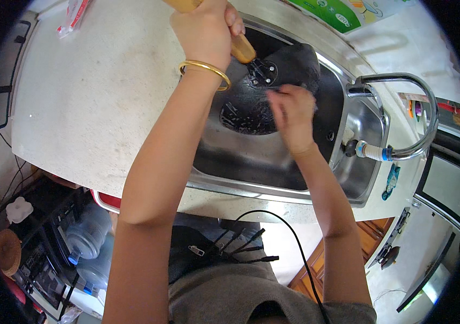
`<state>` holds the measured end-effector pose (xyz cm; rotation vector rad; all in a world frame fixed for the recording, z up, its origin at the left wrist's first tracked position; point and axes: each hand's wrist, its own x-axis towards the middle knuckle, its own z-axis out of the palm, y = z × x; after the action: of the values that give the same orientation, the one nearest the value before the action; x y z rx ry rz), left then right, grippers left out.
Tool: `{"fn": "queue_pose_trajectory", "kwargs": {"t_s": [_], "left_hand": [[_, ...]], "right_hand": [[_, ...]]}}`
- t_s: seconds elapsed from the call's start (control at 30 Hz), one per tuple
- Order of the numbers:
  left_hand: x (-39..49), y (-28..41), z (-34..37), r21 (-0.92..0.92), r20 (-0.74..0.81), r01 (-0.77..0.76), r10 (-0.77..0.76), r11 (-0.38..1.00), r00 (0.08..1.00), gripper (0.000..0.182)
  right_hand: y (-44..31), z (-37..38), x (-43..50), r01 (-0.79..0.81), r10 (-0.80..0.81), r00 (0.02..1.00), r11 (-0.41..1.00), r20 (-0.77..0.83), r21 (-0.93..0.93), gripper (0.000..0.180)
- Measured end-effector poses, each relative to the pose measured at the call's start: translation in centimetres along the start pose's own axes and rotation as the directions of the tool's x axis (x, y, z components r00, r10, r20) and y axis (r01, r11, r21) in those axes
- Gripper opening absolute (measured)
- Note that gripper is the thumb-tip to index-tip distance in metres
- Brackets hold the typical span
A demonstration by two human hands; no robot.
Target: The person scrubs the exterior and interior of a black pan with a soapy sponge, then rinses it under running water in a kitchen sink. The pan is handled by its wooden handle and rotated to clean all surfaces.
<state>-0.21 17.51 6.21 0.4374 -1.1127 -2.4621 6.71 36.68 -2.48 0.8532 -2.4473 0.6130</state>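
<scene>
Gripped in my left hand [205, 30] is the wooden handle [244, 47] of a dark metal wok [294, 62]. The wok is tilted over the larger basin of a stainless steel sink [250, 156]. Rivets fasten the handle's bracket to it, and wet streaks with some suds lie on its surface. My right hand [294, 107] is against the wok, below the rivets, and blurred. Something thin and dark shows at its fingertips; whether the hand holds it is unclear.
A curved chrome faucet [428, 95] with a wrapped spout end hangs over the smaller basin [361, 178]. A green and white package [343, 16] stands behind the sink. A teal item [391, 182] lies on the right counter, and a plastic wrapper [72, 18] on the left countertop [92, 105].
</scene>
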Motion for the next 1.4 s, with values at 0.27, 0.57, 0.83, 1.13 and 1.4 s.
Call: {"fn": "queue_pose_trajectory", "kwargs": {"t_s": [0.27,0.57,0.83,1.13,1.4], "left_hand": [[1.0,-1.0,-1.2,-0.025,0.06,0.031,-0.03,0.999,0.998,0.025],[5.6,-1.3,-2.7,0.128,-0.089,-0.02,0.031,0.992,0.996,0.021],[11.7,-4.6,-7.9,0.698,-0.088,-0.109,0.235,0.708,0.968,0.048],[15.9,-7.3,-9.7,0.796,-0.089,-0.052,0.201,0.603,0.976,0.047],[16.3,-9.1,-12.7,0.959,-0.019,-0.07,0.307,0.275,0.952,0.055]], "right_hand": [[-2.2,2.2,-2.0,0.11,-0.12,0.984,0.99,0.13,0.088,0.02],[1.4,2.6,-7.9,-0.663,0.882,0.403,0.466,-0.246,0.586,0.013],[2.9,-5.3,-16.0,-0.733,0.941,0.125,-0.125,0.313,0.668,0.028],[3.7,-10.8,-15.0,-0.76,0.799,0.175,-0.262,0.575,0.595,0.032],[7.6,-11.0,-18.2,-0.92,0.962,0.142,0.041,0.231,0.391,0.054]]}}
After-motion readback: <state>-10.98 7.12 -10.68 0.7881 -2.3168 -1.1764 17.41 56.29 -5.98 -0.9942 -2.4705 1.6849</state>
